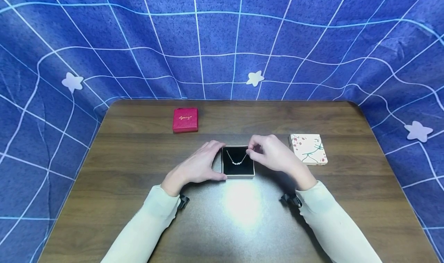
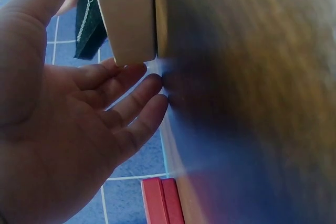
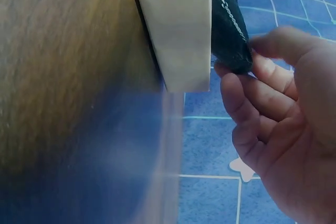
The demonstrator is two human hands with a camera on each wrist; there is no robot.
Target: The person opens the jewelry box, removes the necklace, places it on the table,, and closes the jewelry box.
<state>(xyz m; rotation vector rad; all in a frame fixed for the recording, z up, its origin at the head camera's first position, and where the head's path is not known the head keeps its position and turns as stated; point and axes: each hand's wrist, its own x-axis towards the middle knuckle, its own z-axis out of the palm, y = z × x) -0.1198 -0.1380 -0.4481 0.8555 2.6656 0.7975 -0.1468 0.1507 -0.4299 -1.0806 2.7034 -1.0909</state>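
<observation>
A small pale box (image 1: 239,176) stands at the middle of the table. My left hand (image 1: 202,163) grips it from the left, thumb at the near side and index finger at the far side. A black pad (image 3: 226,43) carries a thin silver necklace (image 1: 237,163) with a row of small stones. In both wrist views the pad's far end tilts up out of the box. At the pad's far right corner, my right hand (image 1: 272,152) pinches the edge between thumb and fingers.
Behind and to the left sits a red box (image 1: 185,120) with gold lettering. A square white flower-patterned lid or box (image 1: 308,149) lies to the right, close to my right hand. Blue gridded cloth (image 1: 222,43) with stars surrounds the wooden table (image 1: 138,147) at the back and sides.
</observation>
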